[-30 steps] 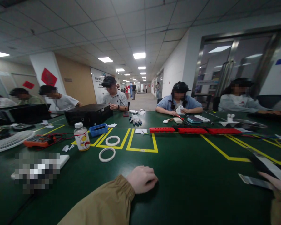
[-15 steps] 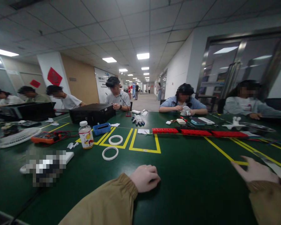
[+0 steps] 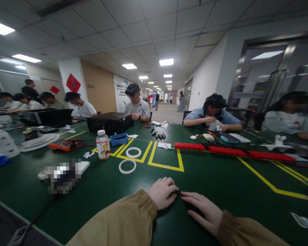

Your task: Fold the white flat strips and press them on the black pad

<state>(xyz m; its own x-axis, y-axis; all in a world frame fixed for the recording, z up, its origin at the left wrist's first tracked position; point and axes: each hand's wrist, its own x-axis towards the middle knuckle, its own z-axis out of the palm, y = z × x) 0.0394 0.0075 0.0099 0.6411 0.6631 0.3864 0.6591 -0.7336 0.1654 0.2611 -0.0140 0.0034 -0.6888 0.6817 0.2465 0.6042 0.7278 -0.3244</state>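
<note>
My left hand [image 3: 163, 192] rests on the green table [image 3: 220, 181] near its front edge, fingers curled under in a loose fist with nothing visible in them. My right hand [image 3: 203, 209] lies flat beside it, fingers stretched toward the left hand's knuckles and almost touching them. Both arms wear tan sleeves. Two white rings [image 3: 127, 166] [image 3: 133, 152] lie further out to the left, one inside a yellow taped box. A small bottle [image 3: 103, 144] with a white cap stands left of the rings.
A black case [image 3: 110, 122], a blue tray [image 3: 119, 139], an orange multimeter [image 3: 63, 145] and a white fan grille [image 3: 38, 141] sit at the left. Red power strips [image 3: 226, 150] run across the right. Gloves [image 3: 158, 132] lie mid-table. Several seated people work round the far side.
My right hand has swung in from the far right of the table to lie flat next to my left hand. The left hand has stayed put. The view has turned slightly right.
</note>
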